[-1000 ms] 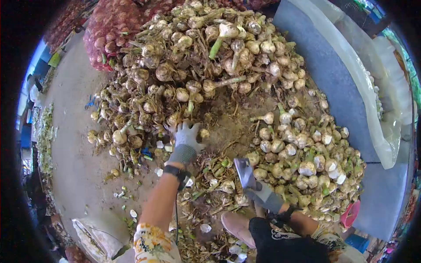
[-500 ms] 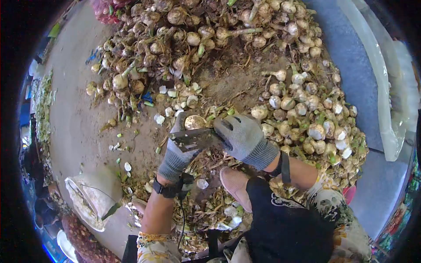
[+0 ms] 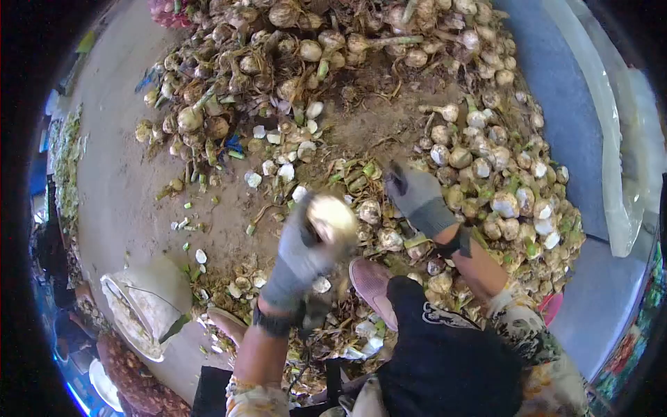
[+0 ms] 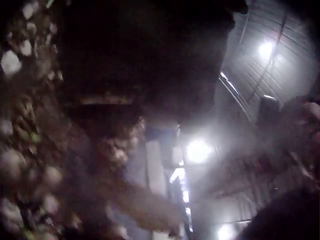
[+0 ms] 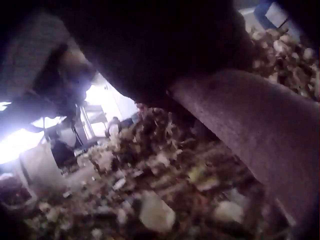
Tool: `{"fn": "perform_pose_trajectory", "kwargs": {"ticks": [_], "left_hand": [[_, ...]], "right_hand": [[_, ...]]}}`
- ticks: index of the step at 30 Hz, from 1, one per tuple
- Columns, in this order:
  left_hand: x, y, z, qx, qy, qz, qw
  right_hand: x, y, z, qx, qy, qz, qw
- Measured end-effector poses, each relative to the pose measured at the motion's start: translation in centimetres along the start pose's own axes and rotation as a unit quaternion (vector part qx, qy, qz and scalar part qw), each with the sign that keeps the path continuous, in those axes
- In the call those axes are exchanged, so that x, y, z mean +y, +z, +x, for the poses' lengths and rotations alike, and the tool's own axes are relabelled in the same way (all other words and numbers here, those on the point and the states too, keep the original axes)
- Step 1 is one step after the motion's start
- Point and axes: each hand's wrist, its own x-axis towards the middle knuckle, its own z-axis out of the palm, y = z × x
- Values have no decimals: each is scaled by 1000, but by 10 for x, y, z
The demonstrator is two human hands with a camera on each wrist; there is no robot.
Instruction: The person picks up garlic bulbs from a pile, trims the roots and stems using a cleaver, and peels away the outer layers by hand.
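Near the middle of the head view, my gloved left hand grips a pale garlic bulb, which is blurred. To its right and apart from it is my gloved right hand, curled above the trimmings. In the head view that hand mostly hides the knife it holds; a broad flat blade crosses the right wrist view. Beyond the hands lies a heap of untrimmed garlic with stalks and roots. A pile of trimmed bulbs spreads to the right. The left wrist view is dark and blurred.
White and green trimmings litter the floor. A pale sack slumps at lower left. A pink shoe stands below the hands. A grey-blue slab with clear plastic sheeting borders the right side.
The left hand reached into the heap, then came back with a bulb. Half a second ago the knife was against the bulb; now the hands are apart, the right hand farther right.
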Motion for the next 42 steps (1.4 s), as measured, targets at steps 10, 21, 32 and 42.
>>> {"fn": "perform_pose_trajectory", "kwargs": {"ticks": [10,21,32,42], "left_hand": [[15,79,46,-58,130,-41,989],[-23,-52,245,252,-65,631,730],[-85,-87,92,143,112,-39,983],[-31,-53,-2,43,-4,-43,998]], "right_hand": [[-3,57,-61,-97,56,464,879],[32,21,-63,-145,163,414,884],[-19,-7,-30,19,-92,166,982],[-81,-36,-21,119,-363,-70,921]]}}
